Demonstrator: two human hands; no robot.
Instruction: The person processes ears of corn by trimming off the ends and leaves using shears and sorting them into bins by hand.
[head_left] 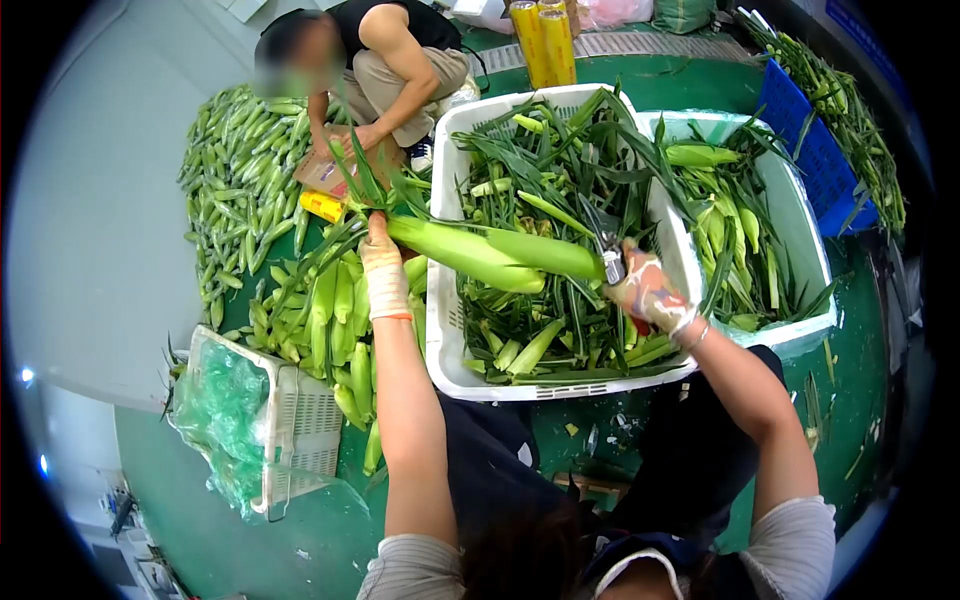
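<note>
My left hand (pixel 383 268), in a pale glove, is closed around the leafy end of a corn ear (pixel 465 252). The ear is in its green husk and stretches across above a white crate (pixel 437 330) of cut leaves and husks. My right hand (pixel 645 290), in a patterned glove, grips a pair of pruning shears (pixel 610 255). The blades are at the far tip of the ear; whether they touch it I cannot tell. Long leaves (pixel 370 180) stick out beyond my left hand.
Husked-in corn ears (pixel 335 300) are heaped left of the crate, with wrapped ears (pixel 240 170) beyond. Another person (pixel 385 60) crouches there by a cardboard box (pixel 335 178). A second crate (pixel 815 270) and a blue crate (pixel 805 145) stand right. A basket (pixel 310 415) with green plastic lies front left.
</note>
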